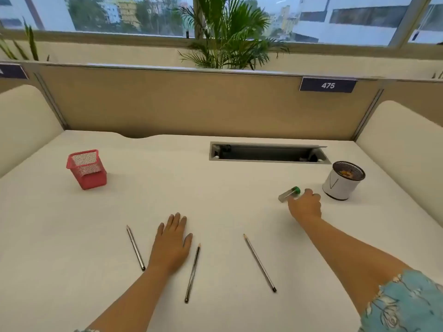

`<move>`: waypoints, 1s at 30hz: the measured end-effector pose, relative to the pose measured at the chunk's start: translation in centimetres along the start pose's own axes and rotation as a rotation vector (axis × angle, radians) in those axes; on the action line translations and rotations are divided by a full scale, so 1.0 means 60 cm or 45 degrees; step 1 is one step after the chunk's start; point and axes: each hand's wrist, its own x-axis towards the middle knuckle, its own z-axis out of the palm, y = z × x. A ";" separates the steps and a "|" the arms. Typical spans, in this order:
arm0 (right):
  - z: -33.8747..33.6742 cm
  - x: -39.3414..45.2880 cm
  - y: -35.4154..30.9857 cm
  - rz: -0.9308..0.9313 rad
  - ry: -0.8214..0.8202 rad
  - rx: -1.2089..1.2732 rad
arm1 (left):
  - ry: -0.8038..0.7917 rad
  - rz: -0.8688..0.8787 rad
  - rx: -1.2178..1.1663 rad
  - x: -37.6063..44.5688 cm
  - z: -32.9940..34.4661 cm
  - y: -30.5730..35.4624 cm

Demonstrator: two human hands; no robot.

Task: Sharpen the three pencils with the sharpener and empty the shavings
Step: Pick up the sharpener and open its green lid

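Three dark pencils lie on the white desk with their tips pointing away: a left pencil [136, 248], a middle pencil [192, 273] and a right pencil [259, 262]. My left hand [172, 243] rests flat on the desk between the left and middle pencils, fingers apart, holding nothing. My right hand [305, 206] reaches forward at the right, its fingertips closed on a clear sharpener with a green cap [289, 194] that lies tilted just above the desk.
A white round bin [340, 185] with shavings inside stands just right of the sharpener. A red mesh basket [86, 169] sits at the back left. A recessed cable tray [268, 152] is open at the back. Padded dividers flank the desk.
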 end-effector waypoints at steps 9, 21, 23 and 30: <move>0.005 0.079 -0.041 0.182 -0.315 -0.008 | 0.139 -0.174 -0.095 -0.006 -0.001 0.009; 0.052 -0.036 -0.122 -0.150 -0.412 0.698 | 0.166 -0.184 -0.100 -0.002 -0.002 0.009; 0.054 -0.096 -0.143 -0.219 -0.568 0.881 | 0.172 -0.179 -0.091 -0.001 0.000 0.008; 0.077 -0.240 -0.170 -0.373 -0.698 0.861 | 0.186 -0.143 -0.203 -0.013 -0.004 0.009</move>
